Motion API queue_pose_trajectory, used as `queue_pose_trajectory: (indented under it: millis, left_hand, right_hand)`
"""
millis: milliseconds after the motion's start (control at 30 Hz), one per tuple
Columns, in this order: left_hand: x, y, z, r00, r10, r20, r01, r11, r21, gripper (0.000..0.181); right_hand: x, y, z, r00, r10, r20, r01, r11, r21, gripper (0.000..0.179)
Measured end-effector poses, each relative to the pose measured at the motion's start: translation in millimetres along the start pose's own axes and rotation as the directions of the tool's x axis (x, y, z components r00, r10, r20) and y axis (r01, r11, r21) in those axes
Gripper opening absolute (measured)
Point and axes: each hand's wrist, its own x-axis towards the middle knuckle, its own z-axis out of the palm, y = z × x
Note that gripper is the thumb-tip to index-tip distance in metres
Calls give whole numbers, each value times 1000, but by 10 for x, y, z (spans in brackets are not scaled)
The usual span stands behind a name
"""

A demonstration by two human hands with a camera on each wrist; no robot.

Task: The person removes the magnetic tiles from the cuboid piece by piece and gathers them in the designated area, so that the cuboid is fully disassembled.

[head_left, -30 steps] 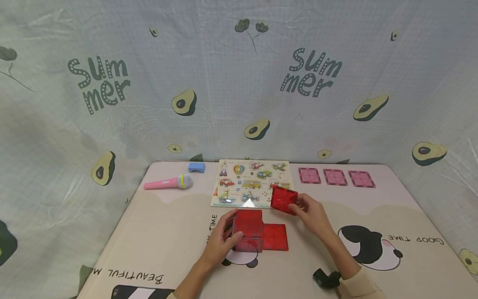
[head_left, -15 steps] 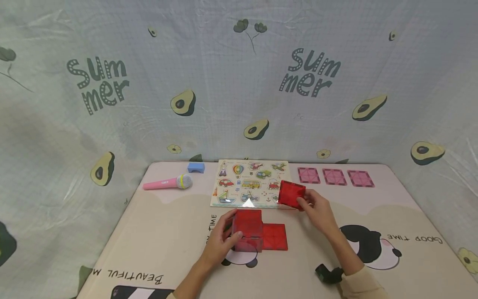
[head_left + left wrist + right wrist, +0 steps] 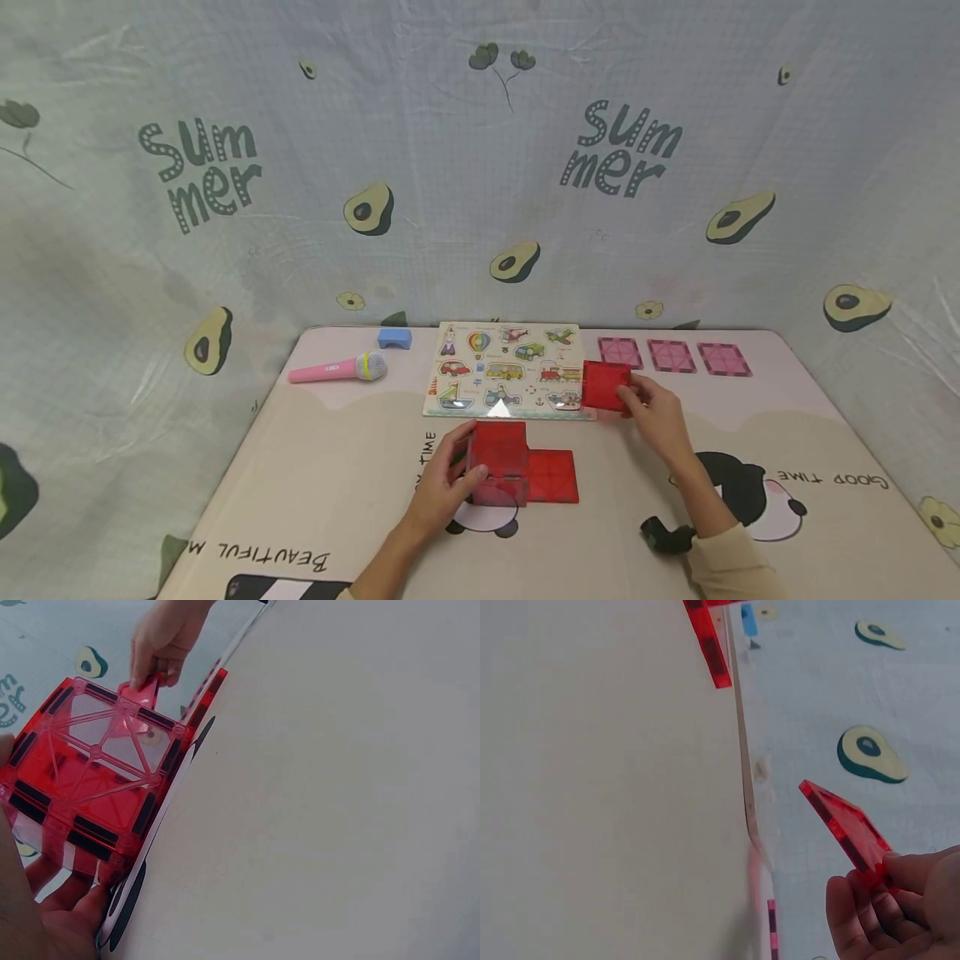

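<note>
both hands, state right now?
Left hand: closed around the side of the red box.
Right hand: closed, pinching a red tile.

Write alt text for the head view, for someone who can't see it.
A person's right grip pinches a raised red square tile; the left grip holds a translucent red box, with a flat red tile beside it. Farther back lie a pink microphone, a blue block, a picture board and three pink tiles.

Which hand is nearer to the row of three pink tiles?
Right. The right hand is close in front of the pink tiles; the left hand is farther to the left, holding the red box.
</note>
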Motion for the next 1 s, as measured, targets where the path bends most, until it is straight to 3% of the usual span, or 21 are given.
queue_pose_trajectory:
  millis: [567, 733, 1000]
  left_hand:
    - [-1, -18, 1, 1000, 4, 0, -4, 1000, 13, 62]
    - [3, -22, 2, 1000, 10, 3, -10, 1000, 9, 63]
    - [0, -5, 11, 999, -32, 1, 32, 999, 2, 62]
  right_hand:
    - [74, 147, -59, 990, 121, -74, -122, 993, 0, 41]
    - [78, 209, -75, 986, 160, -53, -160, 987, 7, 45]
    - [86, 339, -90, 981, 190, -38, -190, 982, 3, 50]
